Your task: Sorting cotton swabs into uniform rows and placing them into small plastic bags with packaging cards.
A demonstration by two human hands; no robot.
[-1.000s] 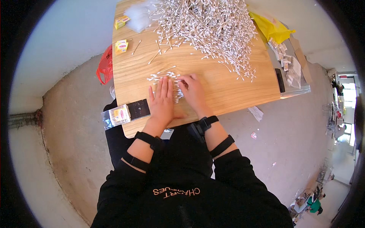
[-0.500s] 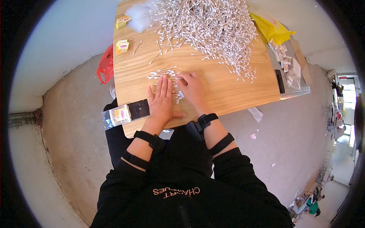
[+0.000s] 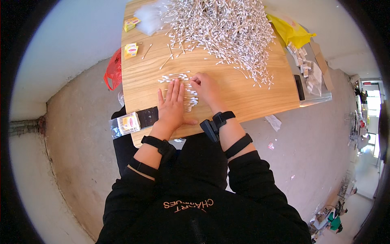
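A row of cotton swabs [image 3: 190,100] lies side by side on the wooden table [image 3: 243,101]. My left hand [image 3: 171,106] rests flat over it, fingers stretched out, covering the middle of the row. Swab tips show above its fingertips and along its right side. Just right of the row's upper end is my right hand [image 3: 206,87], its thumb and fingers pinched together. Whatever is between those fingertips is too small to make out. Beyond both hands a big heap of loose cotton swabs [image 3: 223,32] covers the far part of the table.
Small yellow boxes [image 3: 131,50] and clear plastic bags [image 3: 149,20] lie at far left. A packed bag of swabs [image 3: 128,123] sits on a dark pad [image 3: 148,118] at the near left edge. A yellow bag [image 3: 294,32] and a dark phone-like slab [image 3: 299,87] are at right.
My right hand has shifted slightly up, its fingers drawn closer together, and its wrist has turned a little. The left hand stays on the row, almost unmoved.
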